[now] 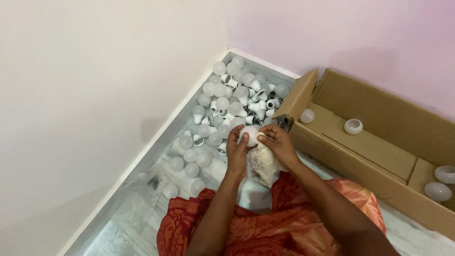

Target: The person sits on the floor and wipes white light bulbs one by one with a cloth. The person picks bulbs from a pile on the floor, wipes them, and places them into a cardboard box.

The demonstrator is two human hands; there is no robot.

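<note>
Both hands (258,142) grip bulb (250,135) btwn fingertips

bulb (250,135) mostly hidden by hands (258,144), cardboard box (379,142) cut off at right edge

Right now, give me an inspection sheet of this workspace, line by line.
Surface: pale marble-look floor in a room corner.
Job's things: one white bulb held between both hands; a crumpled pale cloth hangs beneath them.
Clutter: a heap of white bulbs, many showing their bases, spread along the wall; a clear plastic sheet lies nearby.
Hands: left hand and right hand both closed on the bulb.
Cables: nothing seen.
Surroundings: open cardboard box to the right holding a few bulbs; cream wall, pink wall; orange patterned garment over the lap.
</note>
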